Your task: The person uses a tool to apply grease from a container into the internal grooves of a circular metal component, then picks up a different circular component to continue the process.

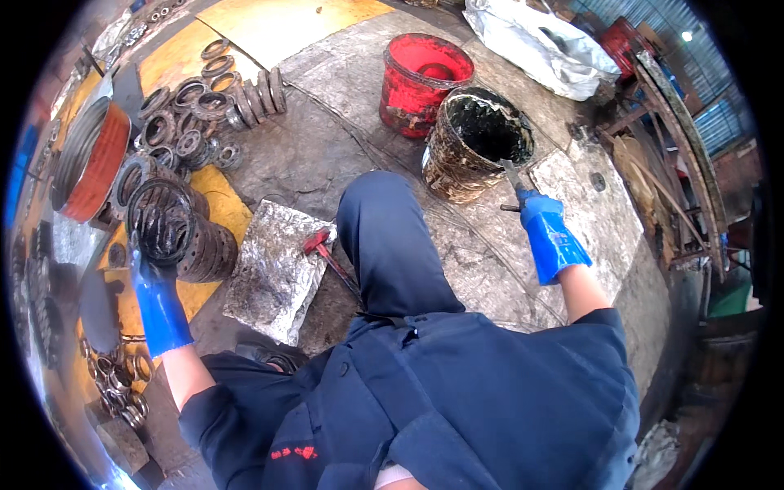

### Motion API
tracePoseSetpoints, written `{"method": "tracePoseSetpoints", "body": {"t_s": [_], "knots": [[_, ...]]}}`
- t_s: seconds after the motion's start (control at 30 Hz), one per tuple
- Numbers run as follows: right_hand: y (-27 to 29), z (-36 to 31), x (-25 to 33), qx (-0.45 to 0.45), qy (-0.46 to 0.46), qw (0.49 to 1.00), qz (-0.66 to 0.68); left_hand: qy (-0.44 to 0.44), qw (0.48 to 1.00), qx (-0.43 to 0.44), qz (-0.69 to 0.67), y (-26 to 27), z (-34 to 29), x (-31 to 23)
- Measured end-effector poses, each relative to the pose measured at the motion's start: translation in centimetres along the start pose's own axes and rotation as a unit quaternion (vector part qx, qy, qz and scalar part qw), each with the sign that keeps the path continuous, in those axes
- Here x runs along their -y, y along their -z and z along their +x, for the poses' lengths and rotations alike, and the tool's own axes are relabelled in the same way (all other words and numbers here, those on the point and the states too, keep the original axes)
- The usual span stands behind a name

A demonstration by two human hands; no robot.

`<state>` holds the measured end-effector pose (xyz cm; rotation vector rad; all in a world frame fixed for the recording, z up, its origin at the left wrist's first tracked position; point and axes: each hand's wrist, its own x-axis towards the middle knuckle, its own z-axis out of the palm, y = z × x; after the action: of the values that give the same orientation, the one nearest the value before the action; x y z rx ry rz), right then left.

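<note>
My left hand (153, 286), in a blue rubber glove, grips the near side of a dark, greasy, hollow ring-shaped metal part (163, 214). The part is tilted, its round opening facing up, beside a stack of similar dark rings (211, 253). On the right, my gloved right hand (545, 214) is closed around a flat-ended tool (512, 174) with a dark handle; whether it is a brush or a scraper I cannot tell. Its tip lies at the near right rim of a grimy bucket (445, 167) coated inside with black grease.
A red bucket (400, 102) stands just beyond the grimy one. A red-headed hammer (316, 242) lies on a silvery block (265, 273) before my knee. Several metal rings (188, 122) and an orange-red drum (102, 167) are at left. A white sack (543, 49) and wooden rack (678, 147) stand at right.
</note>
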<state>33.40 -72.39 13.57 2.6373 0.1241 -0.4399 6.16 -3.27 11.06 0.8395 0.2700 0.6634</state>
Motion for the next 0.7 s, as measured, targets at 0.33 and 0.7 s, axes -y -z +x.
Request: {"method": "tracePoseSetpoints", "body": {"t_s": [0.33, 0.7], "knots": [[10.8, -2.4, 2.2, -0.095, 0.113, 0.794, 0.589, -0.030, 0.993, 0.062, 0.099, 2.1, 0.3, 1.1], [15.4, -5.5, 32.0, 0.507, 0.206, 0.267, 0.793, -0.191, 0.906, 0.096, 0.366, -1.6, 0.4, 5.8]]}}
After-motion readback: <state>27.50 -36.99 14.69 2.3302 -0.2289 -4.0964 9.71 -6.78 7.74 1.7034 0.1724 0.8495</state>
